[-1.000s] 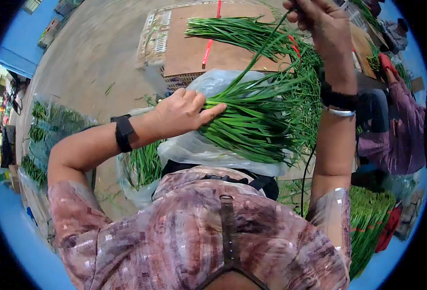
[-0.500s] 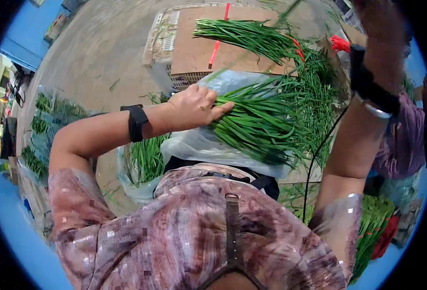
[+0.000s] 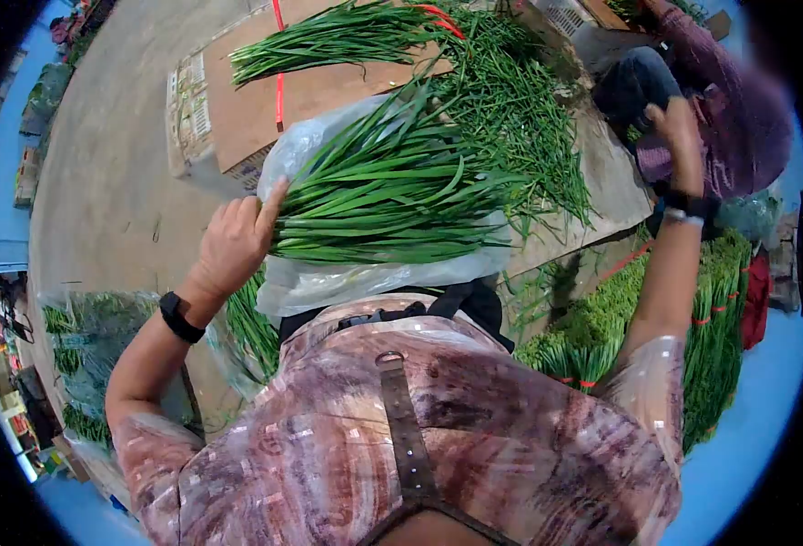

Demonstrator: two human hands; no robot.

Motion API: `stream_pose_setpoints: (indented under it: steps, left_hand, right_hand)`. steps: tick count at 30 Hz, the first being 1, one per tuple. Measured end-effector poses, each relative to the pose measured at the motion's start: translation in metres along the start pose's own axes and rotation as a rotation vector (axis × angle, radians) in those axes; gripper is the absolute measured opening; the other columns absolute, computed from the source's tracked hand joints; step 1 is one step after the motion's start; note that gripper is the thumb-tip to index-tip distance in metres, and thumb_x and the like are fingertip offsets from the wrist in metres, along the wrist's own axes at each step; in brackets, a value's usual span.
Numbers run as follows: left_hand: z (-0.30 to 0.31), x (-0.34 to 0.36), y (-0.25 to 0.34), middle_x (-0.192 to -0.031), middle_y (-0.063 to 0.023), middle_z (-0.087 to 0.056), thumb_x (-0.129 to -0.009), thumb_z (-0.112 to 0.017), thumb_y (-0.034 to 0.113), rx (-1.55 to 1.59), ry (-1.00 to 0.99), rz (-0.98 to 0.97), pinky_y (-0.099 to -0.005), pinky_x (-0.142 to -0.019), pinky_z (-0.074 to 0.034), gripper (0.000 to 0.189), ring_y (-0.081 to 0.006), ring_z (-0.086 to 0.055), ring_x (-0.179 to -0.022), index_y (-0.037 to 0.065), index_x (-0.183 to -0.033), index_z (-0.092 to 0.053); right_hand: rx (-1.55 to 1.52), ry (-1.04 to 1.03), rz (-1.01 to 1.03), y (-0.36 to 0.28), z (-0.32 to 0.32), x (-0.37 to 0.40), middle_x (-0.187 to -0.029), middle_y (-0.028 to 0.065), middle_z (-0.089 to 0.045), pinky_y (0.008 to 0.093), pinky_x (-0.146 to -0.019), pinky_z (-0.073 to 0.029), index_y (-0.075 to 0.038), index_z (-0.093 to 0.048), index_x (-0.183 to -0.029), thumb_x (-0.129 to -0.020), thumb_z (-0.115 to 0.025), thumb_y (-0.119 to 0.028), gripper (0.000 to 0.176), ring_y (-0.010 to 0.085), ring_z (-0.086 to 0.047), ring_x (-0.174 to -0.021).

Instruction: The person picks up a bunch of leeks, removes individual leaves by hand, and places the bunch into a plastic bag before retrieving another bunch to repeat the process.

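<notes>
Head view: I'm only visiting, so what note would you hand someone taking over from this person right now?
Left hand: gripping stem end of the loose bunch of long green leaves, lying on the clear plastic sheet over the lap.
Right hand: raised, off the bunch; grip unclear.
Done: red-banded green bundles stacked at right.
Not yet done: lap bunch shows no band.

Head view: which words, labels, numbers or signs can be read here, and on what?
Nothing can be read.
Cardboard box: print on its side, too blurred to read.
Black wristband behind the left hand, which grips the bunch of greens: no text shows.
</notes>
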State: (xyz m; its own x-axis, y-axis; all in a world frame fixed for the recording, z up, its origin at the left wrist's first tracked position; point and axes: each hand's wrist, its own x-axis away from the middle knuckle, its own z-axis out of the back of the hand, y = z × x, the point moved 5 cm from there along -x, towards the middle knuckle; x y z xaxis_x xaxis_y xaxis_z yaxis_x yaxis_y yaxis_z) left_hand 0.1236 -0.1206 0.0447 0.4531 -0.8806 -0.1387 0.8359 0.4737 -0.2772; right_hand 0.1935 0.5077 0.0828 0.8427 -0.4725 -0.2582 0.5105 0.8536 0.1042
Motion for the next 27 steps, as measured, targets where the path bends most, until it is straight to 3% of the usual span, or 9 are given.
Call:
stream_pose_setpoints:
  steps: [2, 4, 5, 11, 12, 17, 21, 24, 27]
  left_hand:
    - [0.002, -0.002, -0.001, -0.072, -0.0043, -0.044, -0.077, -0.051, 0.009, -0.025, 0.017, 0.024, -0.0302, -0.058, -0.04, 0.056, -0.0181, -0.048, -0.066, -0.001, -0.131, -0.04]
    - [0.008, -0.007, -0.001, -0.073, -0.0047, -0.046, -0.076, -0.05, 0.009, -0.066, 0.034, 0.002, -0.03, -0.058, -0.04, 0.054, -0.0179, -0.049, -0.067, -0.006, -0.127, -0.041]
    - [0.011, -0.01, -0.002, -0.074, -0.0047, -0.046, -0.077, -0.05, 0.009, -0.088, 0.031, -0.004, -0.0299, -0.058, -0.04, 0.052, -0.0178, -0.05, -0.067, -0.006, -0.126, -0.042]
    - [0.022, -0.018, -0.001, -0.075, -0.0052, -0.048, -0.077, -0.05, 0.009, -0.128, -0.001, -0.016, -0.0295, -0.061, -0.042, 0.047, -0.018, -0.052, -0.07, -0.005, -0.121, -0.046]
    - [0.02, -0.015, 0.0, -0.075, -0.0053, -0.049, -0.077, -0.05, 0.009, -0.136, -0.024, -0.012, -0.0296, -0.061, -0.042, 0.046, -0.018, -0.052, -0.071, -0.005, -0.121, -0.046]
    - [0.025, -0.024, 0.002, -0.075, -0.0057, -0.05, -0.076, -0.052, 0.011, -0.119, 0.012, 0.008, -0.0313, -0.061, -0.044, 0.035, -0.0195, -0.053, -0.071, -0.002, -0.109, -0.052]
    - [0.047, -0.039, 0.008, -0.076, -0.006, -0.05, -0.073, -0.054, 0.014, 0.003, 0.03, -0.11, -0.0318, -0.061, -0.044, 0.019, -0.0204, -0.054, -0.071, 0.003, -0.089, -0.053]
    - [0.069, -0.044, 0.017, -0.073, -0.0054, -0.051, -0.071, -0.054, 0.015, 0.082, 0.163, -0.095, -0.0318, -0.06, -0.044, 0.013, -0.0197, -0.054, -0.069, 0.006, -0.08, -0.05]
    - [0.071, -0.032, 0.013, -0.072, -0.0046, -0.051, -0.072, -0.053, 0.013, -0.127, -0.085, -0.077, -0.031, -0.058, -0.044, 0.012, -0.0188, -0.054, -0.068, 0.005, -0.081, -0.051]
  right_hand:
    - [-0.291, -0.063, 0.023, -0.059, 0.024, 0.044, -0.093, 0.0256, -0.062, 0.0417, -0.075, -0.048, 0.005, -0.061, -0.101, -0.078, -0.065, -0.031, 0.043, 0.0397, -0.06, -0.086]
    - [-0.458, -0.012, 0.207, -0.134, 0.056, 0.074, -0.091, 0.0144, -0.066, 0.0289, -0.075, -0.048, 0.005, -0.055, -0.115, -0.082, -0.061, -0.017, 0.04, 0.0165, -0.062, -0.085]
    - [-0.634, 0.05, 0.276, -0.159, 0.055, 0.084, -0.094, 0.0206, -0.064, 0.0361, -0.075, -0.049, 0.001, -0.059, -0.109, -0.078, -0.065, -0.026, 0.041, 0.0314, -0.063, -0.084]
    - [-1.392, -0.082, 0.406, -0.26, 0.075, 0.111, -0.09, 0.0165, -0.065, 0.0308, -0.071, -0.05, 0.001, -0.058, -0.107, -0.08, -0.061, -0.012, 0.03, 0.0241, -0.064, -0.075]
    - [-1.219, -0.19, 0.293, -0.26, 0.071, 0.113, -0.1, 0.0114, -0.063, 0.0253, -0.076, -0.049, 0.002, -0.055, -0.114, -0.083, -0.06, -0.008, 0.033, 0.0166, -0.061, -0.091]
    - [-0.993, 0.081, 0.784, -0.351, 0.12, 0.163, -0.102, 0.0261, -0.055, 0.0427, -0.081, -0.047, 0.006, -0.056, -0.102, -0.072, -0.069, -0.037, 0.053, 0.0371, -0.055, -0.097]
    - [-1.376, 0.015, 1.023, -0.434, 0.128, 0.171, -0.114, 0.0336, -0.047, 0.0429, -0.093, -0.04, 0.006, -0.025, -0.133, -0.067, -0.072, -0.049, 0.098, 0.0422, -0.049, -0.107]
    - [-1.443, -0.579, 1.029, -0.467, 0.094, 0.156, -0.113, 0.0318, -0.05, 0.0437, -0.089, -0.041, 0.004, -0.019, -0.137, -0.063, -0.073, -0.051, 0.106, 0.0422, -0.052, -0.102]
    - [-1.133, -0.733, 1.028, -0.457, 0.057, 0.177, -0.112, 0.0291, -0.052, 0.0444, -0.086, -0.042, 0.001, -0.018, -0.138, -0.06, -0.073, -0.052, 0.11, 0.042, -0.053, -0.099]
